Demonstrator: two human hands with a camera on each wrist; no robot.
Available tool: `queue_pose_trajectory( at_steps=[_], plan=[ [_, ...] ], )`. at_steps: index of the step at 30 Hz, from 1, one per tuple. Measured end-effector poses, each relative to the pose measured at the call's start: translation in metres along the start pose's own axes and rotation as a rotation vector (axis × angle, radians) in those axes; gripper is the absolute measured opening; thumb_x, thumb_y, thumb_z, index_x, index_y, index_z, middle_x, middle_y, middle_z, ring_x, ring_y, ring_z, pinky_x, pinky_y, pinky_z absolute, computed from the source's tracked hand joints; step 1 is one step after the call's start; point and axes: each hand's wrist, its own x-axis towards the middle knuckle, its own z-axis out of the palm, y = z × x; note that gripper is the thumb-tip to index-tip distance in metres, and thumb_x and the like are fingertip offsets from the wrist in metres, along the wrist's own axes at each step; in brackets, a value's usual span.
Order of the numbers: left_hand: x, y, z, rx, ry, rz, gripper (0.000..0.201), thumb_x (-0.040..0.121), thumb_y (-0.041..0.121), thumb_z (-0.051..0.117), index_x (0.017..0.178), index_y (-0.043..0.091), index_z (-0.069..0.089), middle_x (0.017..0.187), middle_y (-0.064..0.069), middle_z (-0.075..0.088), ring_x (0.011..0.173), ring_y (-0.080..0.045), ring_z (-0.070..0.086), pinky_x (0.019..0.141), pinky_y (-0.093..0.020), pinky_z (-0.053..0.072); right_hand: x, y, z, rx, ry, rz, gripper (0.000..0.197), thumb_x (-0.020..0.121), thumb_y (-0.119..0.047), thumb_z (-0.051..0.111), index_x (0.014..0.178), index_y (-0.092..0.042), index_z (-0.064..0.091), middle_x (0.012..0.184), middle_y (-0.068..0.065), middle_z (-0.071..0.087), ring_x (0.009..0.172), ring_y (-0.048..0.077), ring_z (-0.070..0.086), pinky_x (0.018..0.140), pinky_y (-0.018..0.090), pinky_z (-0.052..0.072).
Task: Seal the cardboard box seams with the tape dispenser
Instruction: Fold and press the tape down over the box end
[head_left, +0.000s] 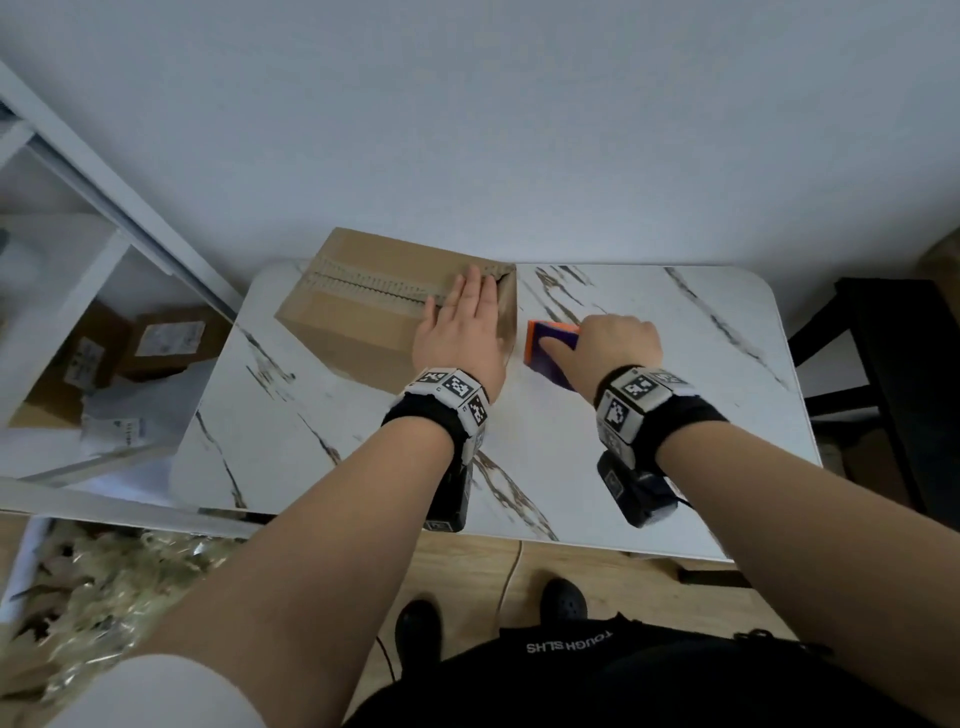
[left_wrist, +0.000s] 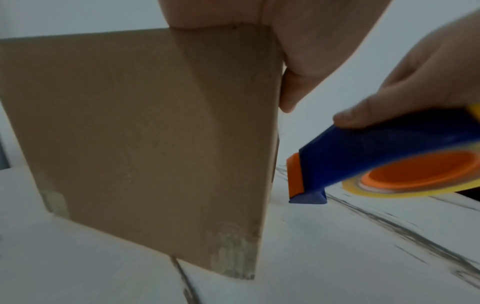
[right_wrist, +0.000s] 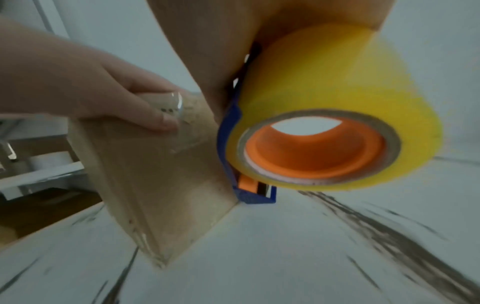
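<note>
A brown cardboard box (head_left: 363, 312) stands at the back left of the marble table (head_left: 649, 415), its top seam covered by a strip of tape (head_left: 363, 286). My left hand (head_left: 462, 322) lies flat on the box's top at the right end, fingers straight, thumb (left_wrist: 288, 90) hanging over the right edge. My right hand (head_left: 613, 343) grips a blue and orange tape dispenser (head_left: 550, 348) with a yellow tape roll (right_wrist: 337, 107). The dispenser's front end (left_wrist: 306, 185) sits low beside the box's right side wall (right_wrist: 168, 185), close to the tabletop.
A white wall rises right behind the table. Left of the table, white shelving (head_left: 78, 234) and several small cardboard parcels (head_left: 156, 338) lie on the floor. A dark chair (head_left: 883, 374) stands at the right. My shoes (head_left: 561, 603) show below the table's front edge.
</note>
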Motion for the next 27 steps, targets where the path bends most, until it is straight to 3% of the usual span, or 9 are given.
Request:
queue_pose_trajectory(
  at_steps=[6, 11, 13, 15, 17, 20, 23, 27],
  plan=[
    [-0.011, -0.011, -0.003, -0.013, -0.011, 0.159, 0.063, 0.094, 0.026, 0.039, 0.149, 0.021, 0.006, 0.159, 0.004, 0.000, 0.146, -0.011, 0.002, 0.118, -0.033, -0.001, -0.006, 0.015, 0.036, -0.006, 0.038, 0.081, 0.049, 0.090, -0.052, 0.044, 0.103, -0.009, 0.063, 0.105, 0.013, 0.064, 0.106, 0.032, 0.052, 0.088, 0.038, 0.037],
    [-0.023, -0.026, -0.010, -0.007, -0.083, 0.306, 0.067, 0.092, 0.026, 0.044, 0.149, 0.022, 0.007, 0.159, 0.004, 0.000, 0.146, -0.011, 0.002, 0.120, -0.031, 0.000, -0.019, 0.009, 0.064, 0.106, -0.048, 0.079, 0.045, 0.087, -0.047, 0.054, 0.097, -0.003, 0.062, 0.099, 0.017, 0.065, 0.100, 0.035, 0.056, 0.071, 0.035, 0.040],
    [-0.028, -0.033, -0.015, 0.021, -0.106, 0.362, 0.071, 0.092, 0.031, 0.046, 0.149, 0.020, 0.006, 0.159, 0.003, -0.001, 0.146, -0.013, 0.000, 0.120, -0.031, 0.000, -0.024, 0.002, 0.067, 0.094, -0.112, 0.087, 0.047, 0.088, -0.046, 0.052, 0.100, -0.002, 0.061, 0.103, 0.018, 0.064, 0.104, 0.036, 0.053, 0.077, 0.037, 0.042],
    [-0.033, -0.044, -0.020, 0.057, -0.106, 0.321, 0.081, 0.088, 0.047, 0.048, 0.149, 0.017, 0.002, 0.159, -0.001, -0.005, 0.147, -0.017, -0.003, 0.119, -0.034, -0.001, -0.028, -0.008, 0.062, 0.121, -0.090, 0.128, 0.049, 0.090, -0.046, 0.048, 0.108, -0.001, 0.059, 0.113, 0.020, 0.061, 0.111, 0.037, 0.050, 0.089, 0.040, 0.042],
    [-0.038, -0.055, -0.023, 0.069, -0.128, 0.166, 0.098, 0.081, 0.064, 0.047, 0.148, 0.012, -0.003, 0.158, -0.009, -0.009, 0.146, -0.023, -0.008, 0.118, -0.038, -0.002, -0.030, -0.019, 0.053, 0.259, 0.073, 0.159, 0.046, 0.094, -0.039, 0.044, 0.120, -0.003, 0.054, 0.125, 0.020, 0.054, 0.118, 0.037, 0.044, 0.099, 0.041, 0.035],
    [-0.046, -0.071, -0.024, 0.051, -0.176, -0.039, 0.116, 0.070, 0.076, 0.047, 0.147, 0.007, -0.006, 0.156, -0.019, -0.011, 0.144, -0.033, -0.012, 0.117, -0.044, -0.003, -0.030, -0.039, 0.031, 0.570, 0.309, 0.064, 0.041, 0.097, -0.025, 0.041, 0.133, -0.006, 0.046, 0.138, 0.016, 0.047, 0.126, 0.035, 0.039, 0.106, 0.038, 0.028],
    [-0.052, -0.082, -0.024, -0.009, -0.187, -0.039, 0.116, 0.071, 0.075, 0.048, 0.147, 0.007, -0.007, 0.155, -0.021, -0.013, 0.144, -0.033, -0.016, 0.118, -0.043, 0.000, -0.028, -0.062, 0.017, 0.710, 0.202, -0.093, 0.045, 0.097, -0.027, 0.042, 0.141, -0.015, 0.039, 0.141, 0.009, 0.047, 0.131, 0.026, 0.039, 0.107, 0.034, 0.031],
    [-0.055, -0.099, -0.028, -0.076, -0.221, 0.025, 0.111, 0.074, 0.068, 0.053, 0.147, 0.009, -0.007, 0.156, -0.014, -0.015, 0.144, -0.027, -0.017, 0.118, -0.037, 0.002, -0.038, -0.081, 0.020, 0.639, 0.129, -0.175, 0.046, 0.093, -0.025, 0.050, 0.138, -0.018, 0.044, 0.128, 0.010, 0.053, 0.117, 0.026, 0.051, 0.096, 0.033, 0.043]
  ],
)
